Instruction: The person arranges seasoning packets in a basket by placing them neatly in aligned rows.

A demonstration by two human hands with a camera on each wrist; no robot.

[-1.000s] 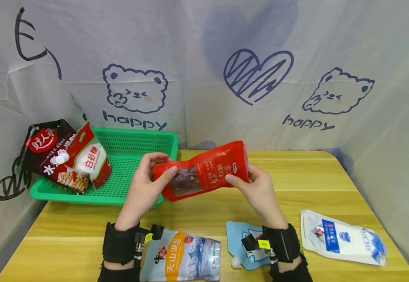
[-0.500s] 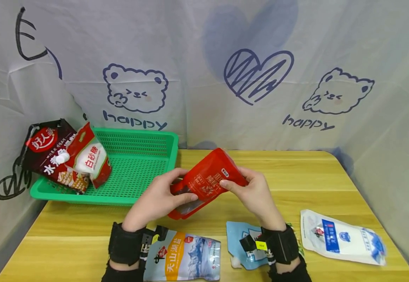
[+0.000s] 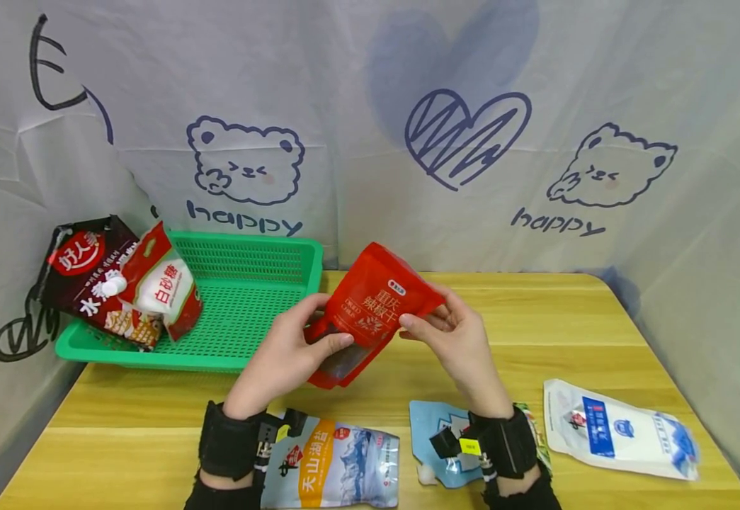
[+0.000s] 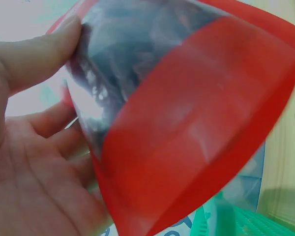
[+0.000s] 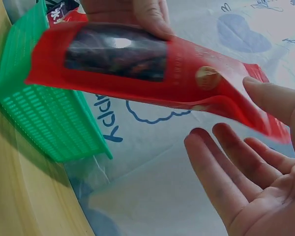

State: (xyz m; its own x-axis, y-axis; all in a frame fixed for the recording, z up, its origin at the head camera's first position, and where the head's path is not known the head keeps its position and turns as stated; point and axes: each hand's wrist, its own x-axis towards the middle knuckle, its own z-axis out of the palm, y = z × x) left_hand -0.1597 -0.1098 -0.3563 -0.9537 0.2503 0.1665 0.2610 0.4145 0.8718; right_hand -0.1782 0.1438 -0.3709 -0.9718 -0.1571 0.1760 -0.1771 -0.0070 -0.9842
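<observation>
A red bag of dried chilies (image 3: pixel 370 301) with a see-through window is held up above the table, tilted. My left hand (image 3: pixel 285 358) grips its lower left part, thumb on the front. The left wrist view shows the bag's other face (image 4: pixel 187 113) beyond that thumb. At the bag's right edge is my right hand (image 3: pixel 462 347), its thumb against the bag. In the right wrist view the right hand's fingers (image 5: pixel 216 182) are spread below the bag, with a gap between their tips and it.
A green basket (image 3: pixel 255 312) at back left holds a dark seasoning packet (image 3: pixel 79 262) and a white sugar bag (image 3: pixel 166 283). In front lie a salt bag (image 3: pixel 344 467), a light blue pouch (image 3: pixel 430 418), a partly hidden green packet (image 3: pixel 540 439) and a white-blue bag (image 3: pixel 624 432).
The bag has turned from nearly lengthwise to more upright, its printed front facing me. My left hand has shifted right and slightly down with it. The basket and table packets have not moved.
</observation>
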